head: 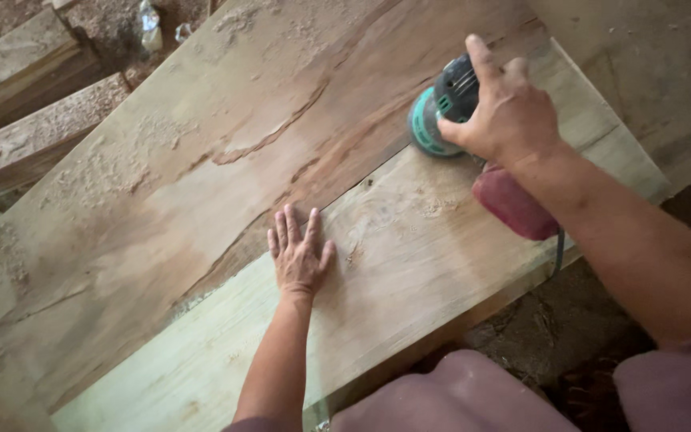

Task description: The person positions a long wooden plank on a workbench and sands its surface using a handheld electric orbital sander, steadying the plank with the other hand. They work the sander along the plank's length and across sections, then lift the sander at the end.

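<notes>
On far right of plank (pixel 409 240): right hand (pixel 509 112) clamped over sander (pixel 441 112); left hand (pixel 299 256) spread flat nearby. Risk: sander skids twd fingers, gouges wood.

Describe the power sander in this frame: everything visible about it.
The sander has a dark grey body, a round teal base and a red dust bag trailing toward the person. It sits pad-down on the wooden plank, near a dark crack. The right hand grips its top; a cord hangs off the plank edge.
</notes>
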A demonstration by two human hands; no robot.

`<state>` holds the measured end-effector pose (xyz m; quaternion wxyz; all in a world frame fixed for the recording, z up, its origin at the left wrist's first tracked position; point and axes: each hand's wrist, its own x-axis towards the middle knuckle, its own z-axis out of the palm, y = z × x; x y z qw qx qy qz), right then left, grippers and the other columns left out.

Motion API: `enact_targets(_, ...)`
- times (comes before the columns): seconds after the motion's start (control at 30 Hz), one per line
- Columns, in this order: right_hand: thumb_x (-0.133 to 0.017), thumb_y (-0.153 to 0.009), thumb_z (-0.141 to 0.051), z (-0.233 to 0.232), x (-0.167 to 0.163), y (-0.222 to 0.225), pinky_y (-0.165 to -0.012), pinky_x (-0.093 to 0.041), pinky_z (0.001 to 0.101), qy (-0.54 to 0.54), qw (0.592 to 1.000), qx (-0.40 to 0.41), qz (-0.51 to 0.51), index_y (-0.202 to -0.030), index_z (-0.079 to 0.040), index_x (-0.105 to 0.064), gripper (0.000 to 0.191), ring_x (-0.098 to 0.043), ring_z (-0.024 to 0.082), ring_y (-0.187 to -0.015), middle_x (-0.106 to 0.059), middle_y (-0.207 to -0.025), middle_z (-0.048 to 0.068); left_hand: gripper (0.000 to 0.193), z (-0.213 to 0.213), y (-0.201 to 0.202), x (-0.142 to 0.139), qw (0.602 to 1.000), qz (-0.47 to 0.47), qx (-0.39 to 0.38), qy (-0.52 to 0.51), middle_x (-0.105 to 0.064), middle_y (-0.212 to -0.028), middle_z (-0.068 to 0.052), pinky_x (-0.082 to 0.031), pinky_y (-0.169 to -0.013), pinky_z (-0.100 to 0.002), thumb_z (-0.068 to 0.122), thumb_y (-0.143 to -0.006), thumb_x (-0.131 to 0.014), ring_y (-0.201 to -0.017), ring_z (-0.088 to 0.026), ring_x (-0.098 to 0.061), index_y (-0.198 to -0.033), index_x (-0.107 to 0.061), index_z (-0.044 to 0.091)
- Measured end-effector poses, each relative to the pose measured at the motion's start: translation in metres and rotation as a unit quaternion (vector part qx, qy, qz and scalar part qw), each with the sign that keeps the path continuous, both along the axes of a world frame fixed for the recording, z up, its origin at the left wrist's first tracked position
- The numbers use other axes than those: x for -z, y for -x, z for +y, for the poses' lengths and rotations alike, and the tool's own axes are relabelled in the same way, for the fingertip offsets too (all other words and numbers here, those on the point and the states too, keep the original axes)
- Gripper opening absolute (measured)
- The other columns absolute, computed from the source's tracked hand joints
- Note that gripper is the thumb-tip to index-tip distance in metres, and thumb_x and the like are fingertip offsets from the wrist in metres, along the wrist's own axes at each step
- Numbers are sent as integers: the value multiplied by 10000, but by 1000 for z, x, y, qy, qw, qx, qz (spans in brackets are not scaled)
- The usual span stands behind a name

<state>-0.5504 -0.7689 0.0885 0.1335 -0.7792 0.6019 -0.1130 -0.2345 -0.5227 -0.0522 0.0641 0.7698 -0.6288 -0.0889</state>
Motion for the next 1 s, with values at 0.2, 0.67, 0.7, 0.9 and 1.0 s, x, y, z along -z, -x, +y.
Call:
enact_targets(0.2,-890,-879,-456,-49,-7,68,-913,-547,558,53,996,-11,67,-1478,-106,-507,793,-664,435,-1116,-665,-1265,262,697,6,0,3,1000,17,-7,10,-231,-1698,-176,-112,-1254,-541,530,-901,-609,-1577,-365,-181,-1547,-475,305)
enact_targets(0.67,-857,-727,-579,15,-17,-12,-818,-553,584,-26,999,-1,20,-1451,-207,-463,904,-652,477,-1043,-562,-1233,260,704,1,2,3,1000,13,-8,16,-247,-1687,-185,-137,-1244,-544,508,-882,-624,-1565,-372,-203,-1539,-483,296)
enact_targets(0.7,-847,-731,-592,25,-21,-20,-827,-558,584,-37,999,-15,3,-1455,-237,-460,894,-660,479,-1034,-560,-1231,249,697,1,1,4,1000,10,-4,20,-248,-1684,-197,-140,-1244,-546,507,-886,-623,-1563,-378,-207,-1536,-488,296)
enact_targets(0.9,-854,-743,-602,23,-26,-19,-799,-556,586,-62,998,-18,5,-1488,-222,-419,942,-638,516,-987,-532,-1201,291,665,3,0,10,999,-7,19,43,-253,-1684,-227,-147,-1249,-546,498,-899,-619,-1563,-400,-220,-1524,-518,292)
enact_targets(1.0,-880,-769,-532,-10,-11,13,-855,-544,574,-22,1000,11,-3,-1443,-203,-478,851,-649,476,-1056,-587,-1195,270,657,4,0,10,999,3,11,39,-254,-1683,-215,-143,-1252,-540,494,-891,-630,-1565,-389,-218,-1511,-532,301)
